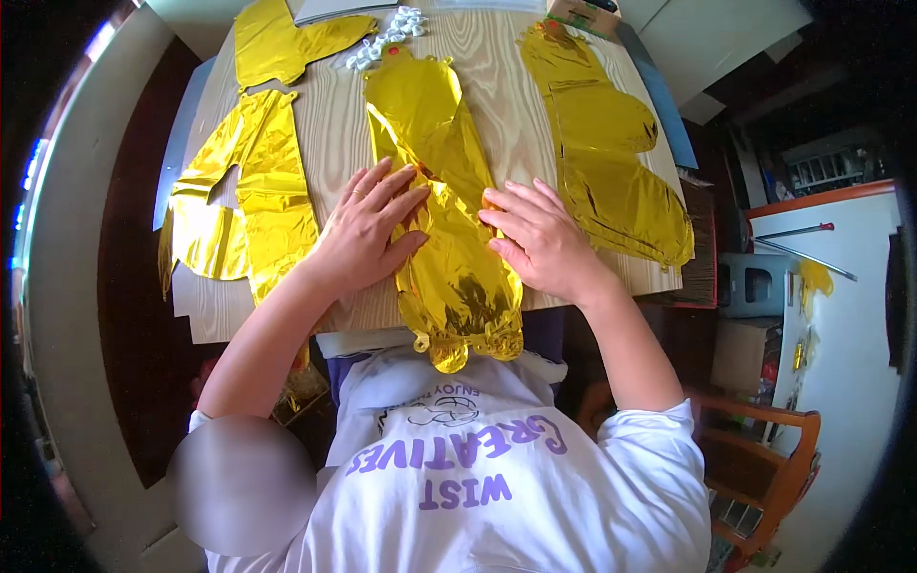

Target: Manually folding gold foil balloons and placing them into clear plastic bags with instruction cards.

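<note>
A flat, gold foil balloon [458,234] lies lengthwise in the middle of the table, its scalloped near end hanging over the front edge. Along its left side rests my left hand [375,222], fingers stretched out and fingertips on the foil. My right hand [540,232] lies on the opposite edge with its fingers extended, the thumb touching the foil. Neither hand grips anything that I can see. Creases and a fold run across the balloon between the hands, and a small red spot [394,52] shows at its far end.
More flat gold foil balloons lie at the left [272,181], far left [277,43] and right [607,143]. Small white pieces [387,38] are heaped at the back of the wooden table [334,124]. A small box [583,14] stands back right; a wooden chair [759,458] is at the lower right.
</note>
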The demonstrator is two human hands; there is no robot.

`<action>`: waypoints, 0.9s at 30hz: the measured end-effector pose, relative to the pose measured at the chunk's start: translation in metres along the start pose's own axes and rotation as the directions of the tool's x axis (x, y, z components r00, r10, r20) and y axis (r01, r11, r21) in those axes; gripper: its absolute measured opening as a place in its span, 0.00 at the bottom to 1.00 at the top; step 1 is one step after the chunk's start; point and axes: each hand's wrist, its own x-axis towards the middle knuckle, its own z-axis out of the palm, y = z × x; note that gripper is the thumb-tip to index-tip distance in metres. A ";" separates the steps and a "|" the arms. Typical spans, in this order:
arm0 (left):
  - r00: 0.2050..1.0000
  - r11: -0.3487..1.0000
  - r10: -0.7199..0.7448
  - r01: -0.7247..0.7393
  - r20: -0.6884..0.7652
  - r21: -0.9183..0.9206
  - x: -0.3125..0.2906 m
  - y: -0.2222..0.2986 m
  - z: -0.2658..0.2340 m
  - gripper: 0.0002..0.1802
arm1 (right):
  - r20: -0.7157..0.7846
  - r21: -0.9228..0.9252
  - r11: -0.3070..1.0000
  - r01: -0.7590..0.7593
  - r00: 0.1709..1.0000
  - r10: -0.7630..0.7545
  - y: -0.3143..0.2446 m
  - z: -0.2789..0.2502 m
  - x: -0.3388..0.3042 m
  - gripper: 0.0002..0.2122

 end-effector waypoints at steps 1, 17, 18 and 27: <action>1.000 1.000 -0.003 0.003 -0.003 -0.006 0.000 0.001 0.001 0.31 | 0.000 0.017 1.000 -0.009 1.000 0.009 0.000 -0.001 0.000 0.15; 0.998 0.998 -0.051 0.052 0.036 -0.024 -0.005 0.003 0.000 0.31 | -0.037 0.027 1.000 -0.014 0.999 0.015 -0.003 -0.010 0.004 0.13; 0.997 0.998 -0.062 0.063 0.042 -0.025 -0.006 0.004 -0.002 0.31 | -0.050 0.014 1.000 -0.003 0.999 0.004 -0.006 -0.010 0.004 0.13; 0.999 0.998 -0.047 0.047 -0.014 -0.050 -0.009 -0.003 0.008 0.32 | -0.010 0.113 0.971 0.209 0.978 -0.209 -0.096 0.027 0.018 0.15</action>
